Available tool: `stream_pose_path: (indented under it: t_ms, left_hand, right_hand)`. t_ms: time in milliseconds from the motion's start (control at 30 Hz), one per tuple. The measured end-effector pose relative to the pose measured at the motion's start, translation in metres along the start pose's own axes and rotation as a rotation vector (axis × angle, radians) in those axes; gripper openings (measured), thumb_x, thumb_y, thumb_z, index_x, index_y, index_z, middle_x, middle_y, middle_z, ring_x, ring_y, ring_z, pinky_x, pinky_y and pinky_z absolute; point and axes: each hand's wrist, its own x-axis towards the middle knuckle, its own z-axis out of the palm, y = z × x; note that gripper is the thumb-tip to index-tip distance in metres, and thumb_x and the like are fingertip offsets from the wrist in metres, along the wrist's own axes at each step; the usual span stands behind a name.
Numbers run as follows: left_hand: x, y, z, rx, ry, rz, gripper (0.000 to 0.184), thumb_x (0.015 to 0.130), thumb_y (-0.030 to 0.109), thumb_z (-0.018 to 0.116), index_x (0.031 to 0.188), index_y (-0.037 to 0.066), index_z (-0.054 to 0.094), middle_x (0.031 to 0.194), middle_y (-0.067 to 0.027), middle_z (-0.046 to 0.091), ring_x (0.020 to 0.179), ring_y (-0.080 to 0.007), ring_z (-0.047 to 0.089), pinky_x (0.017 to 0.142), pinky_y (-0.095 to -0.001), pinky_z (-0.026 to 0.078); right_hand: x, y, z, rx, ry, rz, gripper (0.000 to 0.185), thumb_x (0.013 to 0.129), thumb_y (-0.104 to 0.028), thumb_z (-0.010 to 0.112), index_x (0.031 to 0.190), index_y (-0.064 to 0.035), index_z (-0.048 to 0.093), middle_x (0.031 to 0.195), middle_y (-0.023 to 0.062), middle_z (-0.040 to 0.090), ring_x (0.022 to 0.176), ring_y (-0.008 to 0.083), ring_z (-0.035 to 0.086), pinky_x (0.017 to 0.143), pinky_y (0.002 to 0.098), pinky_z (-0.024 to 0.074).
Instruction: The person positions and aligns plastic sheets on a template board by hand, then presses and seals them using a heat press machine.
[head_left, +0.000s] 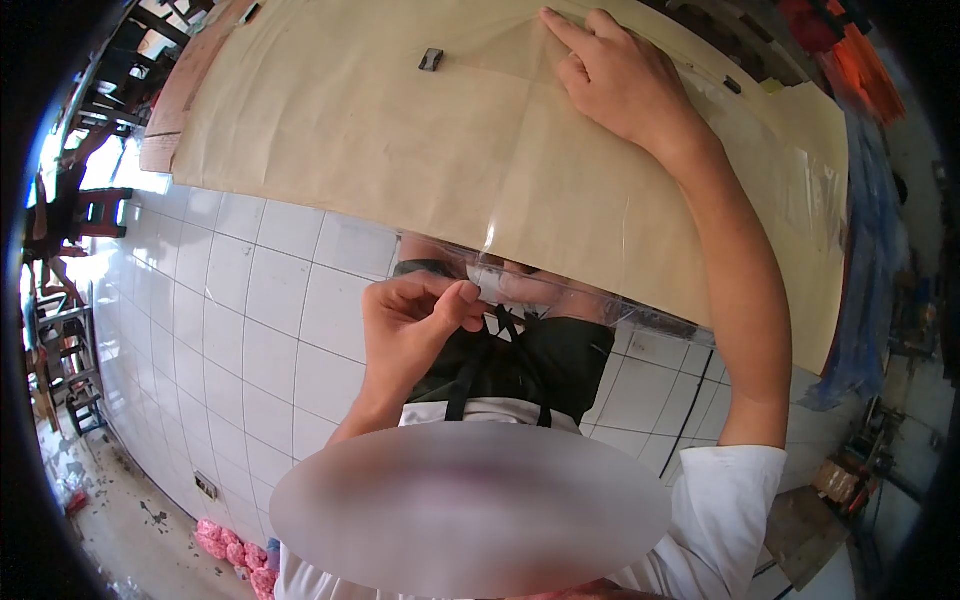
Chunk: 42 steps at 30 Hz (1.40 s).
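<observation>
A large table covered with tan paper (330,140) fills the upper part of the view. Clear plastic sheet (585,215) lies over its right part and hangs past the near edge, with shiny creases. At that edge, in front of my lap, my left hand (420,312) is closed, thumb and fingers pinching the rim of the plastic. My right hand (628,88) rests far out on the covered table, its index finger stretched forward and the others partly bent, gripping nothing. A small dark block (431,60) sits on the paper to its left; another small black block (733,85) lies to its right.
Bluish plastic (862,250) hangs at the table's right end. White floor tiles (260,290) spread below and left. A dark red stool (103,213) and stacked furniture stand at the far left. Pink bundles (235,552) lie at lower left.
</observation>
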Motion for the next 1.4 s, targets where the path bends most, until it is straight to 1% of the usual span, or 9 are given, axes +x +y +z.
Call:
stream_pose_path:
  t_ms: [367, 467, 533, 867, 933, 1000, 1067, 1300, 1400]
  left_hand:
    - [0.005, 0.000, -0.004, -0.009, -0.043, -0.028, 0.015, 0.090, 0.007, 0.069, 0.083, -0.007, 0.070, 0.073, -0.0113, 0.070, 0.062, -0.0129, 0.065, 0.059, -0.0238, 0.053]
    - [0.005, -0.001, -0.001, 0.038, 0.016, -0.020, 0.023, 0.089, 0.015, 0.072, 0.076, -0.003, 0.067, 0.066, -0.0130, 0.069, 0.055, -0.0169, 0.065, 0.054, -0.0271, 0.052]
    - [0.005, -0.003, -0.002, 0.019, 0.009, -0.025, 0.023, 0.089, 0.015, 0.072, 0.077, -0.004, 0.068, 0.067, -0.0134, 0.069, 0.055, -0.0169, 0.065, 0.054, -0.0271, 0.053]
    - [0.004, -0.003, -0.003, 0.008, -0.013, -0.024, 0.025, 0.089, 0.018, 0.072, 0.081, -0.005, 0.068, 0.068, -0.0149, 0.069, 0.056, -0.0177, 0.065, 0.056, -0.0278, 0.054]
    - [0.003, -0.004, -0.004, 0.020, -0.016, -0.020, 0.024, 0.090, 0.017, 0.071, 0.081, -0.005, 0.068, 0.068, -0.0149, 0.069, 0.056, -0.0176, 0.065, 0.056, -0.0277, 0.054]
    - [0.003, -0.002, -0.003, 0.033, -0.019, -0.006, 0.024, 0.090, 0.017, 0.071, 0.082, -0.005, 0.068, 0.068, -0.0149, 0.069, 0.056, -0.0175, 0.065, 0.056, -0.0277, 0.053]
    - [0.002, 0.002, -0.002, 0.009, -0.043, -0.044, 0.018, 0.092, 0.010, 0.067, 0.085, -0.005, 0.070, 0.073, -0.0101, 0.070, 0.062, -0.0122, 0.065, 0.059, -0.0230, 0.052]
    - [0.002, 0.004, -0.003, -0.032, -0.057, -0.023, 0.018, 0.092, 0.012, 0.068, 0.084, -0.004, 0.071, 0.074, -0.0089, 0.070, 0.062, -0.0116, 0.064, 0.059, -0.0227, 0.050]
    - [0.002, 0.004, -0.003, 0.026, -0.033, -0.010, 0.021, 0.092, 0.014, 0.067, 0.084, -0.005, 0.068, 0.070, -0.0135, 0.069, 0.059, -0.0179, 0.065, 0.059, -0.0282, 0.053]
  right_hand:
    - [0.000, -0.002, -0.004, 0.008, 0.006, 0.006, 0.043, 0.094, -0.023, 0.046, 0.130, -0.0016, 0.056, 0.117, 0.0271, 0.058, 0.104, 0.0427, 0.061, 0.092, 0.0486, 0.0489]
    - [0.001, 0.004, 0.003, 0.006, -0.023, 0.016, 0.044, 0.094, -0.024, 0.047, 0.133, -0.0050, 0.056, 0.120, 0.0269, 0.058, 0.106, 0.0421, 0.060, 0.093, 0.0478, 0.0486]
    - [-0.001, 0.013, 0.017, -0.046, 0.076, -0.060, 0.048, 0.087, -0.015, 0.052, 0.134, -0.0140, 0.057, 0.103, 0.0172, 0.058, 0.086, 0.0371, 0.062, 0.078, 0.0468, 0.0508]
    - [-0.001, 0.018, 0.020, -0.061, 0.101, -0.041, 0.049, 0.088, -0.016, 0.050, 0.137, -0.0154, 0.055, 0.105, 0.0171, 0.057, 0.093, 0.0374, 0.061, 0.082, 0.0466, 0.0500]
    - [-0.001, 0.015, 0.014, -0.031, -0.027, 0.020, 0.049, 0.090, -0.026, 0.048, 0.137, -0.0124, 0.054, 0.119, 0.0210, 0.058, 0.107, 0.0395, 0.061, 0.094, 0.0505, 0.0477]
    - [-0.001, 0.016, 0.015, -0.027, -0.009, 0.016, 0.049, 0.090, -0.026, 0.048, 0.136, -0.0124, 0.055, 0.117, 0.0210, 0.058, 0.105, 0.0396, 0.061, 0.093, 0.0503, 0.0482]
    - [-0.002, 0.016, 0.015, -0.024, 0.012, 0.011, 0.048, 0.090, -0.025, 0.048, 0.136, -0.0125, 0.055, 0.116, 0.0209, 0.059, 0.104, 0.0397, 0.061, 0.092, 0.0502, 0.0486]
    - [-0.002, 0.012, 0.011, -0.018, 0.000, 0.007, 0.048, 0.090, -0.025, 0.049, 0.136, -0.0119, 0.055, 0.112, 0.0215, 0.059, 0.102, 0.0397, 0.062, 0.091, 0.0498, 0.0493]
    - [-0.004, 0.014, 0.016, -0.043, 0.038, -0.006, 0.048, 0.089, -0.021, 0.049, 0.136, -0.0141, 0.055, 0.110, 0.0191, 0.058, 0.098, 0.0386, 0.062, 0.087, 0.0486, 0.0496]
